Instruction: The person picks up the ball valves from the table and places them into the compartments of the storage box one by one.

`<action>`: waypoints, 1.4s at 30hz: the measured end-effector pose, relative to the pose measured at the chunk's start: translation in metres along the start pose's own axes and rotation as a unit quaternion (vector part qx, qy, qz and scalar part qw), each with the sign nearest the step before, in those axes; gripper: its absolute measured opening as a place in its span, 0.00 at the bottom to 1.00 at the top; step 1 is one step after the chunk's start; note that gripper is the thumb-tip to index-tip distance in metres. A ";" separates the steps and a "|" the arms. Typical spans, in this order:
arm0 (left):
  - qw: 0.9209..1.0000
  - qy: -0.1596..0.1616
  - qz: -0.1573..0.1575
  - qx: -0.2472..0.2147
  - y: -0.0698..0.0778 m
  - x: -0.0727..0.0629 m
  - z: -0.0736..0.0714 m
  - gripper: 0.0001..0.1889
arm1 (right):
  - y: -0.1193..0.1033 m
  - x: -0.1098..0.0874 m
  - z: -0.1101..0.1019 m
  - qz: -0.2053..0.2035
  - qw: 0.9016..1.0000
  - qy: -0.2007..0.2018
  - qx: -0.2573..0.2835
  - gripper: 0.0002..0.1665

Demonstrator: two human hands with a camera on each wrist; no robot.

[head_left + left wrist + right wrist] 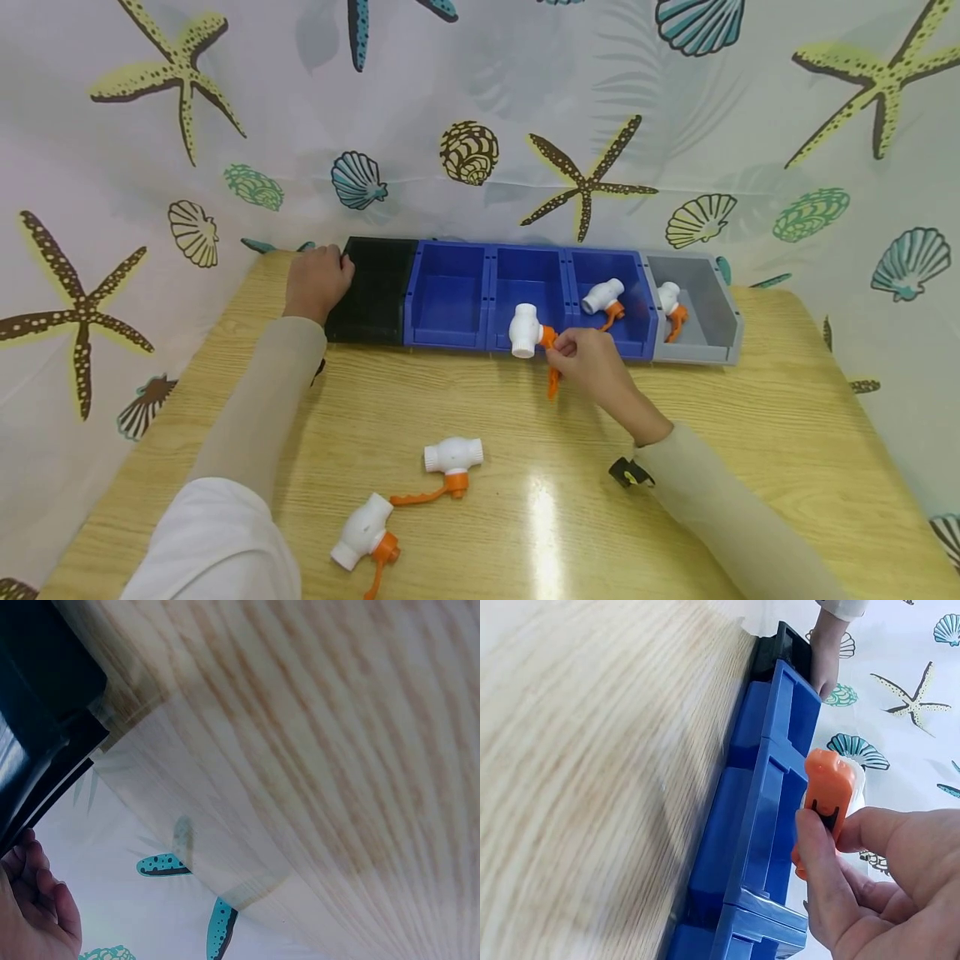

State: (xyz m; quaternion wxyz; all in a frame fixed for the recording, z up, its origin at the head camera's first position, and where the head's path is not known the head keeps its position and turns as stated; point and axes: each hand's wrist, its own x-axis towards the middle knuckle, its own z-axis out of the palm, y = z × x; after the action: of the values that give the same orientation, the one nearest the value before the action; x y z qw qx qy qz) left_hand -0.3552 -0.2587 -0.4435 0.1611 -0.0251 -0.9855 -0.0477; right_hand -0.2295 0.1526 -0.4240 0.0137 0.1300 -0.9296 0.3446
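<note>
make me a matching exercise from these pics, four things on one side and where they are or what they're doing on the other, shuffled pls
1. left hand
2. right hand
3. grey plastic bin
4. white plastic valve with orange handle, nearest the head camera

A. lying on the light wooden table
B. at the right end of the row of bins
C. on the edge of the black plastic bin
D. pinching another valve

Pairs: 1-C, 2-D, 3-B, 4-A
</note>
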 end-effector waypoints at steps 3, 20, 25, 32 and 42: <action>1.000 0.007 0.001 -0.001 0.000 0.000 0.000 0.18 | 0.000 0.005 0.001 0.008 1.000 0.004 -0.001 0.08; 1.000 0.009 -0.004 -0.003 0.001 -0.001 0.001 0.18 | -0.004 0.037 0.010 0.000 0.997 0.079 -0.013 0.07; 1.000 0.008 -0.004 -0.007 0.000 0.000 0.002 0.18 | -0.004 0.046 0.014 0.009 0.996 0.090 -0.021 0.07; 1.000 0.001 -0.010 -0.005 0.000 0.001 0.001 0.19 | -0.010 0.057 0.019 -0.011 0.993 0.114 -0.028 0.07; 1.000 0.000 -0.010 -0.007 0.000 0.001 0.003 0.19 | -0.009 0.069 0.024 -0.027 0.988 0.133 -0.070 0.16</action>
State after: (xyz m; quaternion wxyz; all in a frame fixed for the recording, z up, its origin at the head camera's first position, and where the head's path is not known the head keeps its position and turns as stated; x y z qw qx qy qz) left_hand -0.3573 -0.2589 -0.4461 0.1608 -0.0163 -0.9852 -0.0563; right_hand -0.2920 0.1145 -0.4286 0.1554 0.1074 -0.9376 0.2919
